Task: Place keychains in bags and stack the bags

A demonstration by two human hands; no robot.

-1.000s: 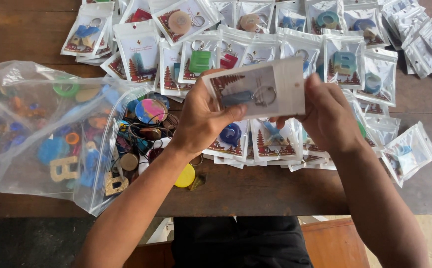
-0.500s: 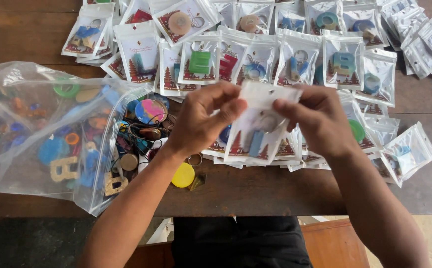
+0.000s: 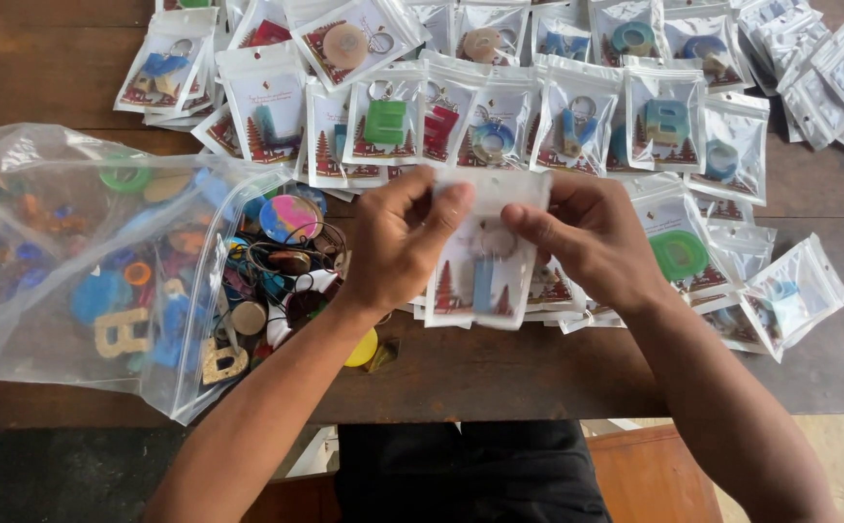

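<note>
In the head view, both hands are meeting over the middle of the wooden tabletop [image 3: 44, 73]; the left hand [image 3: 398, 247] is pinching the upper left edge of a small clear packet [image 3: 485, 252], its grip clamped on the plastic with thumb and fingers pressed together; the right hand [image 3: 587, 237] is holding the packet's upper right edge, its grip likewise closed on it; the packet is hanging upright between the two hands, just above the tabletop's near half, showing a printed card with red trees and a blue keychain piece with a metal ring inside. Behind the hands, rows of filled packets [image 3: 577, 121] are lying overlapped across the far side, each carrying a coloured letter or round charm; a green letter packet [image 3: 385, 121] is sitting just beyond the left hand's fingers; a packet with a green ring [image 3: 679, 254] is lying just beside the right hand. To the left, a large clear plastic bag [image 3: 63, 261] is lying on its side, its open mouth spilling loose keychains [image 3: 281, 266] near the left wrist; a yellow disc [image 3: 364, 349] is peeking out under the left forearm.
</note>
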